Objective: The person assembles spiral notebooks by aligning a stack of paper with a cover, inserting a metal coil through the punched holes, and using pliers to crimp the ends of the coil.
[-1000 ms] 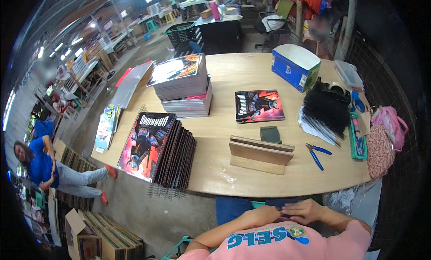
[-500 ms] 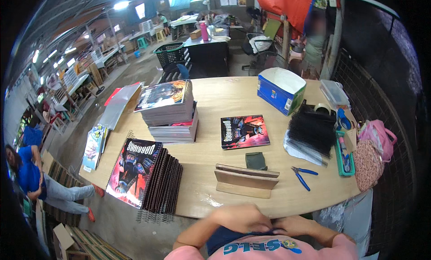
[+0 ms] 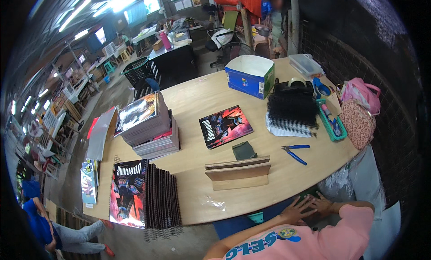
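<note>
My left hand [image 3: 298, 211] and my right hand [image 3: 322, 205] are below the table's near edge, in front of my pink shirt. Their fingers are stretched out and apart, the fingertips of the two hands meeting or overlapping. Neither one holds anything that I can see. On the table beyond them stands a wooden holder [image 3: 237, 176] with two upright boards, and behind it lies a dark green folded piece [image 3: 244, 150]. Blue-handled pliers [image 3: 296, 154] lie open to its right. Farther back is a single spiral-bound notebook [image 3: 226, 126] with a red and black cover.
At the left are a stack of spiral notebooks [image 3: 129, 193] and a taller pile of books [image 3: 150, 129]. Black binding coils [image 3: 292, 108], a blue box [image 3: 249, 77] and a green tray [image 3: 333, 125] occupy the right. A person in blue [image 3: 40, 226] is at lower left.
My hands have moved from close against my shirt to the right, and their fingers are now spread. The view has turned, shifting the table. The things on it look unmoved.
</note>
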`<control>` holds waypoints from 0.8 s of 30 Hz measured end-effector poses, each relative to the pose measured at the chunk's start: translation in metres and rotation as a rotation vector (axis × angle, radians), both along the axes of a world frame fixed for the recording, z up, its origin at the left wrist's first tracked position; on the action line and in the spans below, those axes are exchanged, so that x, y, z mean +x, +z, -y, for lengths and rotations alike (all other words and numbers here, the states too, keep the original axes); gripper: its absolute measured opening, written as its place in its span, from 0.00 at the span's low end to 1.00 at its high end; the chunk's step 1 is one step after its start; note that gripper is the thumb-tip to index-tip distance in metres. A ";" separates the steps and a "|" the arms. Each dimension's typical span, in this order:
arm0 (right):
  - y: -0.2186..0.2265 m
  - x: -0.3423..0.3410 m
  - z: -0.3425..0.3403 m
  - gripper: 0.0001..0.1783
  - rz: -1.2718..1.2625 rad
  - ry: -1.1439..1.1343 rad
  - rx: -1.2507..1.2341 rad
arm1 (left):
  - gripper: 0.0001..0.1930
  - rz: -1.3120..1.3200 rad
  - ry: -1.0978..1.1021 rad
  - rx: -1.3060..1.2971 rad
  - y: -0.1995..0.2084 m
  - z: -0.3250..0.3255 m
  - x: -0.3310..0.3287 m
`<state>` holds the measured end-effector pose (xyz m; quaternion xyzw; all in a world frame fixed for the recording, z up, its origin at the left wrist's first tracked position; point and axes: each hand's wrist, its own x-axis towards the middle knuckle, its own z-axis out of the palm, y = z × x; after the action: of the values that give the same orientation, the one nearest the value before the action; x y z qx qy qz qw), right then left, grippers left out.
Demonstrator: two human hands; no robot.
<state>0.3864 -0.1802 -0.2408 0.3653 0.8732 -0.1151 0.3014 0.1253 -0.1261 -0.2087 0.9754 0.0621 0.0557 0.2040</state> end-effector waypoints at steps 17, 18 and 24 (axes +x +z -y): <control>0.367 -0.130 -0.165 0.31 -0.293 -0.046 -0.081 | 0.28 0.064 0.063 -0.651 0.229 -0.078 -0.162; 0.326 -0.140 -0.167 0.30 -0.424 0.140 -0.484 | 0.29 0.027 0.086 -0.644 0.226 -0.070 -0.168; 0.271 -0.140 -0.196 0.15 -1.135 -0.432 0.033 | 0.18 1.008 0.665 -0.886 0.211 -0.129 -0.248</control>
<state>0.2461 0.0162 0.0302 0.4205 0.8053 -0.3370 -0.2470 -0.1225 0.0028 0.0027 0.5878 0.2694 0.5245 0.5540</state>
